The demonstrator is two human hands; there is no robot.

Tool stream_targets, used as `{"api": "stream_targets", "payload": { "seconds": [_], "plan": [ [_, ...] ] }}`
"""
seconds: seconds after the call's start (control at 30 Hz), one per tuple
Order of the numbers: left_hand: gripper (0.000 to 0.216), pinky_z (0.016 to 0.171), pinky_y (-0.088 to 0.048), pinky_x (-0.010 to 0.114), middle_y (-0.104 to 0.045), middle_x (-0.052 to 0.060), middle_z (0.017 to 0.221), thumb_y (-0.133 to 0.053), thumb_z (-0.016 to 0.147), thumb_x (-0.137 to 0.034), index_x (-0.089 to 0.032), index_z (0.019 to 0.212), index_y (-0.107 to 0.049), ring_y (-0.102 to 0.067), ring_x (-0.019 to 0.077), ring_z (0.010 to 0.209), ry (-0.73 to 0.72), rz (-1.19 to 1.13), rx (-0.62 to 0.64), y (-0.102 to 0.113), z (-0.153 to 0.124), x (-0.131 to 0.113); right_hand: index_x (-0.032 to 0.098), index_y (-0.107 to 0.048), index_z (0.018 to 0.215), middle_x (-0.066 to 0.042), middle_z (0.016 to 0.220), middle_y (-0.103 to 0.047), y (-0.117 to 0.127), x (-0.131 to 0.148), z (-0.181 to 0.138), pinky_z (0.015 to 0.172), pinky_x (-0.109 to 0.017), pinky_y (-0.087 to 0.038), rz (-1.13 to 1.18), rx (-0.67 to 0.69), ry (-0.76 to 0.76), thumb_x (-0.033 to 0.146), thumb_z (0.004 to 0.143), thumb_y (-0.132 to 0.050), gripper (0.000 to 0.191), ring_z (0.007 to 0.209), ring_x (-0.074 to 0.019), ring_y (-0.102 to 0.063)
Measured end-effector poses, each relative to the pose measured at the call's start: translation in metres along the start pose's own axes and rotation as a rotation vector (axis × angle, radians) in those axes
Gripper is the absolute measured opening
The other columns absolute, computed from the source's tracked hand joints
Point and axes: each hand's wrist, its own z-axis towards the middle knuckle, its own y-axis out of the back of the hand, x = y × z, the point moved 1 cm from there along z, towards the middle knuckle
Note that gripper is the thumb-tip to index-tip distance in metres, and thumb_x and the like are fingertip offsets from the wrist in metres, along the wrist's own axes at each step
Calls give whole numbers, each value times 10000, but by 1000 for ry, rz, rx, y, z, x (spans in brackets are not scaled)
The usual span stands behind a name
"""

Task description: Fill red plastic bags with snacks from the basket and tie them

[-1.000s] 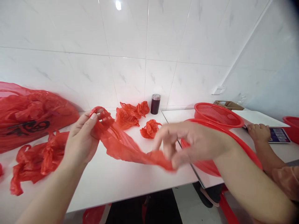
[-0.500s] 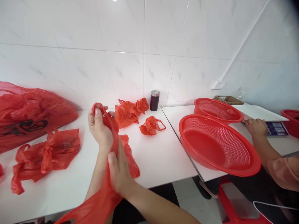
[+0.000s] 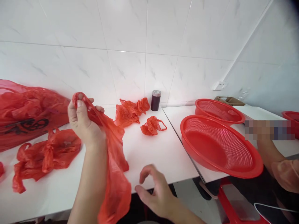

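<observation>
Raised over the left part of the white table [image 3: 161, 155], my left hand [image 3: 85, 123] grips a thin red plastic bag [image 3: 115, 174] by its bunched top end. The bag hangs along my forearm and past the table's front edge. My right hand [image 3: 156, 191] is apart from the bag, with thumb and fingers curved and spaced, and nothing in it. A crumpled red bag with a loop handle [image 3: 151, 126] lies beyond it. Farther back is a larger crumpled red bag [image 3: 130, 110]. Another knotted red bag [image 3: 49, 152] lies to the left.
A big stuffed red bag with black print [image 3: 30, 121] leans at the wall. A dark tumbler [image 3: 155, 101] stands at the back. Red plastic baskets [image 3: 215, 168] sit on the right table, beside another person's arm [image 3: 268, 149]. A red stool [image 3: 227, 202] is below.
My right hand has let go of the bag and moved right and down. My left hand has shifted left and up, and the bag now hangs loose.
</observation>
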Motion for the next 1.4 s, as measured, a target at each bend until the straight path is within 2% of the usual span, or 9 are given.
{"api": "stream_targets", "payload": {
  "seconds": [0.13, 0.33, 0.47, 0.6, 0.83, 0.97, 1.13, 1.3, 1.4],
  "plan": [
    [109, 554, -470, 237, -618, 40, 1035, -589, 859, -161, -174, 963, -620, -603, 135, 837, -109, -25, 3, -5, -7, -3, 360, -458, 1333, -91, 1322, -503, 11, 37, 11, 886, -407, -511, -140, 24, 191, 531, 632, -787, 793, 1078, -275, -570],
    [125, 560, -485, 231, -661, 26, 971, -585, 879, -160, -193, 988, -634, -630, 119, 766, -109, 36, 57, -5, -8, -4, 279, -646, 961, -14, 1079, -675, 15, 74, 51, 874, -336, -497, -35, 93, 511, 262, 886, -559, 117, 920, -171, -639],
    [340, 542, -489, 224, -614, -19, 694, -680, 828, -243, -266, 1156, -593, -572, 112, 589, 230, 237, 337, 12, 7, -18, 269, -679, 929, -18, 952, -669, 94, 76, 85, 756, -293, -500, 129, -181, 258, 269, 909, -568, 113, 892, -164, -612],
    [373, 643, -573, 338, -468, -48, 572, -758, 734, -313, -267, 1084, -635, -504, 120, 513, 710, 219, 624, 23, 11, -36, 238, -723, 917, -26, 947, -657, 143, 67, 112, 696, -269, -480, 46, -7, 87, 330, 893, -603, 153, 806, -138, -589],
    [554, 518, -561, 391, -529, -38, 579, -835, 593, -298, -260, 1123, -678, -464, 130, 429, 1088, 400, 1194, 1, -38, -40, 190, -659, 935, 21, 701, -629, 101, 92, 141, 567, -227, -477, 246, 335, -7, 319, 855, -642, 153, 591, -89, -560],
    [202, 397, -463, 295, -453, -32, 512, -766, 672, -389, -219, 775, -729, -414, 123, 406, 1050, 451, 1154, -6, -54, -29, 233, -615, 1062, -11, 959, -685, 85, 90, 145, 679, -248, -516, 244, 263, 83, 294, 852, -648, 221, 836, -131, -627],
    [377, 478, -406, 255, -235, -89, 493, -528, 881, -503, -212, 644, -563, -220, 82, 418, 1081, 407, 1029, 5, -49, -9, 217, -613, 1056, -32, 1028, -635, 89, 44, 140, 703, -269, -514, 141, 153, 58, 371, 850, -656, 261, 872, -141, -599],
    [312, 586, -446, 248, -544, -23, 575, -449, 945, -450, -197, 984, -628, -493, 121, 549, 1004, 379, 1020, 7, -42, -1, 201, -597, 870, -3, 842, -632, 86, 46, 110, 718, -269, -490, 139, -107, 167, 289, 895, -599, 91, 771, -125, -591],
    [282, 703, -494, 298, -659, 52, 794, -499, 930, -400, -176, 952, -667, -615, 176, 744, 1031, 312, 1088, 6, -39, -7, 213, -619, 869, 3, 824, -647, 81, 70, 91, 738, -263, -482, 78, 78, 377, 259, 876, -638, 51, 759, -123, -593]
  ]
}}
